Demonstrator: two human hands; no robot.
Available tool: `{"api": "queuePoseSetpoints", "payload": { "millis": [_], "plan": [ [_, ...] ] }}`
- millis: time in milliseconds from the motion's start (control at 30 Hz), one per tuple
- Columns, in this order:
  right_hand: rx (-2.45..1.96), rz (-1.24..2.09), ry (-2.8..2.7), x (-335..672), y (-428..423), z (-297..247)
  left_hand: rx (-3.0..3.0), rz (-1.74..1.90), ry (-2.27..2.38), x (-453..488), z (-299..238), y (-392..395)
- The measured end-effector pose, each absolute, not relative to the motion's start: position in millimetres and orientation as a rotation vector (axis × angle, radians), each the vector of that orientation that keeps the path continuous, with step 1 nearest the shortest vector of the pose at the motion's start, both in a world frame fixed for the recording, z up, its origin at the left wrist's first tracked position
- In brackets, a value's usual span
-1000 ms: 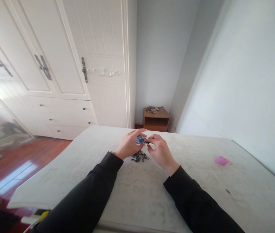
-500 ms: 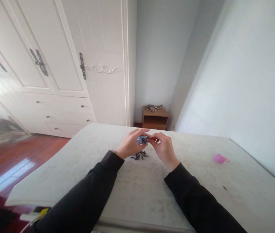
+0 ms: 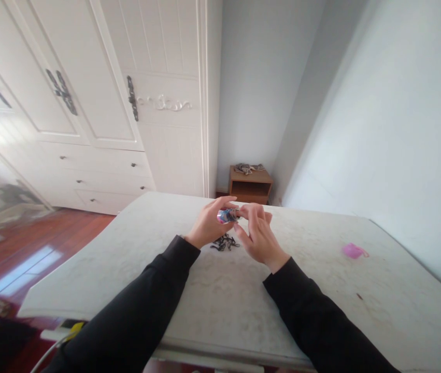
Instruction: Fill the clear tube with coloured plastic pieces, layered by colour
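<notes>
Both my hands are raised together a little above a white marble table (image 3: pixel 220 305). My left hand (image 3: pixel 207 226) is closed around a small blue and pink object (image 3: pixel 225 215). My right hand (image 3: pixel 256 233) pinches at the right end of that same object, fingers curled. Below the hands, a small pile of dark clips or pins (image 3: pixel 224 242) lies on the table. I cannot make out what the colourful object is.
A small pink object (image 3: pixel 353 251) lies on the table at the right. A white wardrobe (image 3: pixel 88 93) with drawers stands at the left. A low wooden nightstand (image 3: pixel 250 184) sits in the far corner. A grey wall runs along the right.
The hands have risen slightly from the pile of dark pieces, and the small object has turned in my fingers, showing more pink. My right fingers have shifted over its end.
</notes>
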State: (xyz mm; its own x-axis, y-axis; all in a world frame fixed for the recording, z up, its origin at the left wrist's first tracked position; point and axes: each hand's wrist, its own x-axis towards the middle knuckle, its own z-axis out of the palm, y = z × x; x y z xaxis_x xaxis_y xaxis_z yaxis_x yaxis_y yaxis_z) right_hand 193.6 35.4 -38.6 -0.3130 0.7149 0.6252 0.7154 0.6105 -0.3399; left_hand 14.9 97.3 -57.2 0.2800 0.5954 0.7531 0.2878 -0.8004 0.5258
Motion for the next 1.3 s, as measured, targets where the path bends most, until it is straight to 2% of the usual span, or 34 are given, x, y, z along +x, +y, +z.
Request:
{"api": "queuePoseSetpoints", "payload": {
  "millis": [267,833,933,1067,1300],
  "plan": [
    [-1.142,0.005,-2.261,197,40,-39,2.330,1.569,0.707,20,-64,96],
    [-0.996,-0.185,-1.797,195,37,-38,2.113,1.597,0.781,22,-56,93],
    [-1.124,-0.036,-1.835,196,41,-47,1.939,1.746,0.923,20,-56,102],
    [-1.271,0.256,-2.207,190,54,-72,1.646,1.937,1.109,14,-54,115],
    [-1.204,0.397,-2.312,168,62,-83,1.616,1.910,1.131,13,-54,118]
  ]
}}
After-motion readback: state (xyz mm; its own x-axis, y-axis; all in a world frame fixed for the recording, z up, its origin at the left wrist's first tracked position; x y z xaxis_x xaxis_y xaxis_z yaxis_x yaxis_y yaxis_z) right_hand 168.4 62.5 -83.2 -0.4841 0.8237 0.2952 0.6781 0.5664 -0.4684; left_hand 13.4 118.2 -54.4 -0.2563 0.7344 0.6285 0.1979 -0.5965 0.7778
